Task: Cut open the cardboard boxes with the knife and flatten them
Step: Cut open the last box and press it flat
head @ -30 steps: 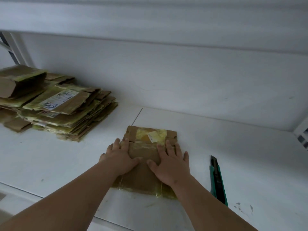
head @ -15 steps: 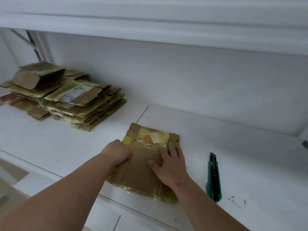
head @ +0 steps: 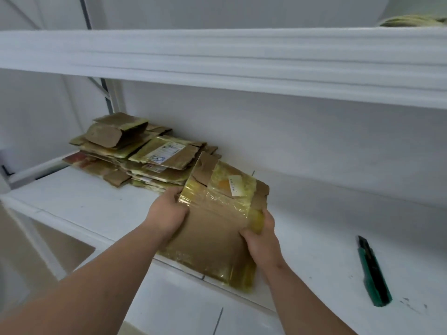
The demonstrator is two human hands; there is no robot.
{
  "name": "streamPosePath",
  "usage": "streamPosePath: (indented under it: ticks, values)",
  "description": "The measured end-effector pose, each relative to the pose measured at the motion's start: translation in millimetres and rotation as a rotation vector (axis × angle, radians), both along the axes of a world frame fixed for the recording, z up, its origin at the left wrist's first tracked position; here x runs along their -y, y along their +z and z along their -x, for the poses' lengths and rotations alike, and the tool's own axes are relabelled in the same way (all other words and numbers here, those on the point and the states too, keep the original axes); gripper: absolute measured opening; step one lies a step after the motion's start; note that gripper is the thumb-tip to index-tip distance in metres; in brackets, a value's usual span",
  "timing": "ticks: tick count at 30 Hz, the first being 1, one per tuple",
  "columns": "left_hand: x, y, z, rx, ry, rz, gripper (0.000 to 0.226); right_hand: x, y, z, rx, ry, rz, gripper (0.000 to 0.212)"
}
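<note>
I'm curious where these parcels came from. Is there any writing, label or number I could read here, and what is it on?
Nothing can be read.
Shipping label on the stack of flattened boxes: print and a dark mark, too blurred.
Small white sticker on the flattened box held in both hands: too small.
Green knife: no marking shows.

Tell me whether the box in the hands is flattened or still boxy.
Flattened. The taped cardboard box is a thin sheet with no sides standing, gripped at its edges by the left hand and right hand.
</note>
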State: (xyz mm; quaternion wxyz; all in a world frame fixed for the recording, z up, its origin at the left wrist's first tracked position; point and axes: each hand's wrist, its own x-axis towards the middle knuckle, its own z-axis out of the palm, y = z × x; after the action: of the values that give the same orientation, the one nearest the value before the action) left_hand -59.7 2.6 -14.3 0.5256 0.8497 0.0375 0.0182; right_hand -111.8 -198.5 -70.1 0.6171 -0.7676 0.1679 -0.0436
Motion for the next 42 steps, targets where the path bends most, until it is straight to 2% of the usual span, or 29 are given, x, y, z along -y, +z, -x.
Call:
streamPosePath:
  ticks: [4, 7, 11, 15, 17, 21, 25, 29, 32, 35, 37, 39, 42]
  values:
    - [-63, 1, -7, 0.030, 0.048, -0.099, 0.046, -58, -6, -4, 0.039, 0.033, -0.055, 0.075]
    - [-93, -1, -12, 0.054, 0.063, -0.186, 0.050, -89, -7, -11, 0.078, 0.046, 0.007, 0.078]
    - [-121, 6, -33, 0.033, 0.037, -0.275, 0.055, -112, 5, -36, 0.157, -0.039, 0.044, 0.068]
    - [-137, 22, -57, -0.150, -0.023, -0.138, 0.070, -119, 24, -70, 0.251, -0.088, 0.077, 0.058]
    - [-141, 29, -70, -0.173, -0.032, -0.083, 0.084, -121, 31, -91, 0.287, -0.087, 0.100, 0.053]
    - [-143, 41, -97, -0.116, 0.007, -0.158, 0.091, -128, 46, -129, 0.301, -0.061, 0.168, 0.043]
    - [-146, 47, -123, -0.008, 0.035, -0.247, 0.085, -135, 59, -164, 0.304, -0.031, 0.225, 0.053]
    - [-150, 46, -158, 0.113, 0.043, -0.365, 0.067, -145, 72, -192, 0.236, 0.017, 0.296, 0.069]
    - [-154, 49, -196, 0.165, 0.005, -0.434, 0.042, -150, 79, -217, 0.214, 0.014, 0.442, 0.070]
    - [-158, 53, -238, 0.220, -0.087, -0.629, 0.024, -157, 78, -240, 0.210, -0.025, 0.519, 0.065]
    - [-158, 50, -260, 0.267, -0.158, -0.668, 0.026, -160, 75, -251, 0.197, -0.042, 0.572, 0.060]
    - [-159, 42, -278, 0.272, -0.271, -0.739, 0.039, -166, 70, -263, 0.139, -0.060, 0.649, 0.055]
    - [-160, 32, -286, 0.195, -0.421, -1.014, 0.062, -172, 59, -276, -0.063, 0.003, 0.793, 0.053]
